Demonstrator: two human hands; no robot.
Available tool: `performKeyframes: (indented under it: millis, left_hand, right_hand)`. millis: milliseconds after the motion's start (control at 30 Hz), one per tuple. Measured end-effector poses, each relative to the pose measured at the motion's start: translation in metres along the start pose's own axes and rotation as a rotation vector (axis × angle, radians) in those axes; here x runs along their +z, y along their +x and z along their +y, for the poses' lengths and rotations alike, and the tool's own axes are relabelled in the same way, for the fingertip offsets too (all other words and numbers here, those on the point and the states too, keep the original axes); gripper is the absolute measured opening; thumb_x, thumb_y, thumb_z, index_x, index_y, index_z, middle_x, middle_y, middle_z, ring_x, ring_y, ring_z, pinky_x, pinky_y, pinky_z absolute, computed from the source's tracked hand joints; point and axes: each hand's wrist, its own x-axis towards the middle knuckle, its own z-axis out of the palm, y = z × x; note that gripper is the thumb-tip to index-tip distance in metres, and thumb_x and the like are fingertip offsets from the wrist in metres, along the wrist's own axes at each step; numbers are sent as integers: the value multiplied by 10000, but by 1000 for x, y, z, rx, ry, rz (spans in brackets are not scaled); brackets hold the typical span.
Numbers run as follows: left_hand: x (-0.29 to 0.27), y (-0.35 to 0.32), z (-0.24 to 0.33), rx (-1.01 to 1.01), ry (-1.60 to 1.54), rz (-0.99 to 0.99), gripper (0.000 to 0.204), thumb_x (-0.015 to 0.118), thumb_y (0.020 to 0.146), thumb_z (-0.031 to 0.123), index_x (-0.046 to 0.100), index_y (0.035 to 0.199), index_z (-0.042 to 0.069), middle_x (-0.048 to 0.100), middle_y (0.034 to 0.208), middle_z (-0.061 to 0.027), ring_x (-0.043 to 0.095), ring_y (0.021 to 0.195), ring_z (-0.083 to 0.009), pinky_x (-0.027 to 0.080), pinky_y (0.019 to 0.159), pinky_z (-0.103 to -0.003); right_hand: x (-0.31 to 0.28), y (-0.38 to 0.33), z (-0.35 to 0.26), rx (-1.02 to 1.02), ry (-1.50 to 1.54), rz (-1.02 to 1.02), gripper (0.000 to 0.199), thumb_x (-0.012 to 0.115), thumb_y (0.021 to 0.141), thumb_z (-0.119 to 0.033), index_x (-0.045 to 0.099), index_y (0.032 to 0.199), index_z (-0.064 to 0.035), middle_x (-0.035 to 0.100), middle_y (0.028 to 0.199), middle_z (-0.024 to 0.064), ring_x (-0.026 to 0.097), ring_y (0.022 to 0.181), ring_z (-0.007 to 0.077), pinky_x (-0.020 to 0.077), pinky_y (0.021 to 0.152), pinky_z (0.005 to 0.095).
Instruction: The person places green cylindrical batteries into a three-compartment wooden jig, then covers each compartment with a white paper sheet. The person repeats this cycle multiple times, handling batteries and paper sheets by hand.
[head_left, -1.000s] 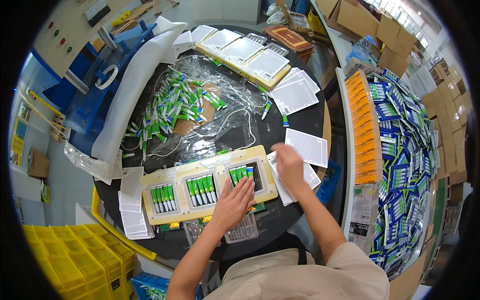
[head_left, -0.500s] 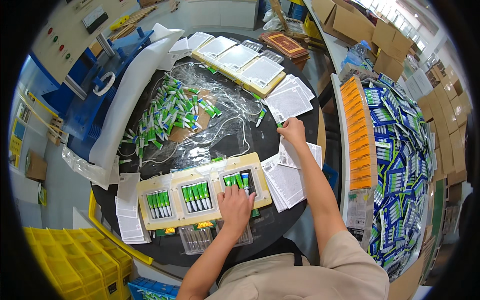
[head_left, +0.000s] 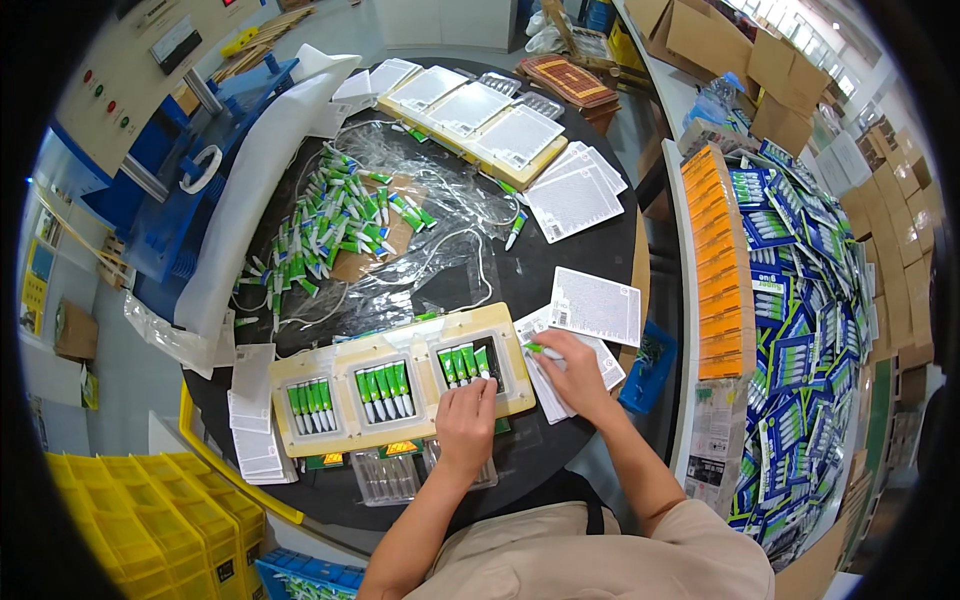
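Observation:
A cream tray (head_left: 428, 381) with three windows lies before me on the round black table, and green-and-white glue tubes (head_left: 380, 390) stand in rows in it. At the right-hand window, my left hand (head_left: 466, 420) has its fingers drawn together on the white tip of the last tube (head_left: 482, 360) in the row. A dark gap shows to the right of that tube. Just beyond the tray's right end, my right hand (head_left: 568, 372) pinches another green glue tube (head_left: 542, 351), held over white printed cards (head_left: 560, 400).
A heap of glue tubes (head_left: 335, 220) lies on clear plastic film and cardboard. A second cream tray (head_left: 475, 125), covered with cards, sits at the far edge. Clear blister trays (head_left: 385, 478) lie near me. Blue packs of tubes (head_left: 790, 360) fill the right bench; yellow crates (head_left: 150, 520) stand at left.
My right hand has drawn back toward the tray with a tube from beside the cards. My left hand's fingers have closed up at the last tube, which now shows its green side.

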Motion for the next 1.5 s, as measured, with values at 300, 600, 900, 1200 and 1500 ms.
performKeyframes:
  millis: [300,600,900,1200,1500]
  left_hand:
    - [8,-4,-5,98,-75,-112,270,680,773,-5,695,1039,-50,659,1022,-133,650,879,-307,537,781,-424]
    - [16,-18,-13,139,-9,-70,256,681,801,34,712,1050,-17,664,980,-98,658,907,-264,526,915,-421]
    - [11,-25,-15,-2,40,-252,430,678,905,116,622,1319,10,601,1414,-110,541,1347,-276,346,1175,-511]
    - [11,-25,-28,27,57,-327,505,680,916,139,562,1389,10,594,1427,-117,518,1377,-258,285,1209,-546]
    - [8,-31,-34,-11,-16,-305,516,679,939,173,534,1391,-29,595,1412,-152,515,1378,-280,282,1208,-555]
  right_hand:
    - [15,-12,-21,-127,14,-74,252,685,863,38,666,1114,29,635,1106,169,670,951,341,563,815,390]
    - [26,-13,-23,-262,-93,-39,298,680,857,36,644,1151,65,615,1127,186,648,996,348,560,827,394]
    - [40,-18,-18,-338,-225,-110,389,667,828,26,622,1207,99,601,1156,203,625,1003,346,546,856,402]
    - [55,-21,-15,-355,-341,-83,363,680,837,-49,639,1174,79,620,1166,191,615,1022,323,521,877,404]
    - [55,-19,-23,-314,-398,-96,412,681,897,-151,629,1265,28,600,1367,136,557,1260,307,413,1088,471]
